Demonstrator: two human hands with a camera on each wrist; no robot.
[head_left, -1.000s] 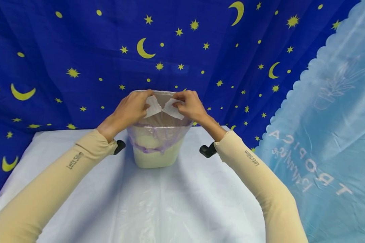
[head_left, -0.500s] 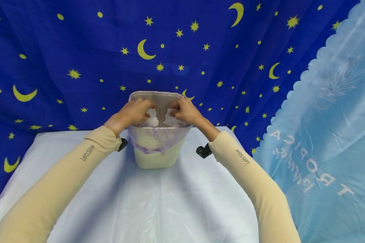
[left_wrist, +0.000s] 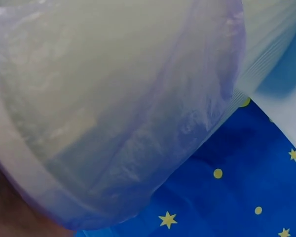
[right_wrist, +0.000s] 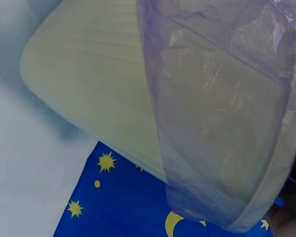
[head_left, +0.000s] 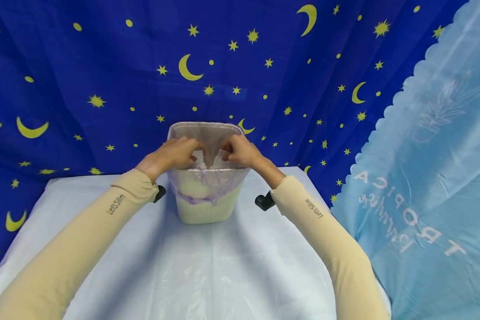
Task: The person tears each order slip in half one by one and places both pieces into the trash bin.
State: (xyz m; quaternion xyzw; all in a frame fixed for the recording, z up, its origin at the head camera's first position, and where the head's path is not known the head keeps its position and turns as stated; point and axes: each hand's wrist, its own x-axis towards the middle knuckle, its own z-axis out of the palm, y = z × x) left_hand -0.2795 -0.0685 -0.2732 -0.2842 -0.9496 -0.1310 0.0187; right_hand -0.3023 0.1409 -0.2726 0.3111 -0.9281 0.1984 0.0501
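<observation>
A cream waste bin (head_left: 206, 213) stands on the table, lined with a thin purple bin bag (head_left: 200, 186) folded out over its rim. My left hand (head_left: 178, 153) reaches over the left side of the rim, its fingers pinching a torn piece of white paper (head_left: 198, 160) inside the mouth. Opposite it, my right hand (head_left: 242, 151) dips in from the right and pinches another torn piece (head_left: 220, 159). The front rim partly hides both pieces. Each wrist view is mostly filled by the bin's outer wall (right_wrist: 89, 84) and the overhanging bag (left_wrist: 138, 128).
White sheeting (head_left: 192, 275) covers the table around the bin. Close behind hangs a blue curtain (head_left: 116, 80) with yellow moons and stars. A light blue cloth (head_left: 436, 178) hangs along the right side. Black wrist mounts (head_left: 265, 201) stick out below the sleeves.
Both hands have lowered from above the rim into the bin's mouth, taking the paper pieces down with them. The pieces are now lower and more hidden by the front rim.
</observation>
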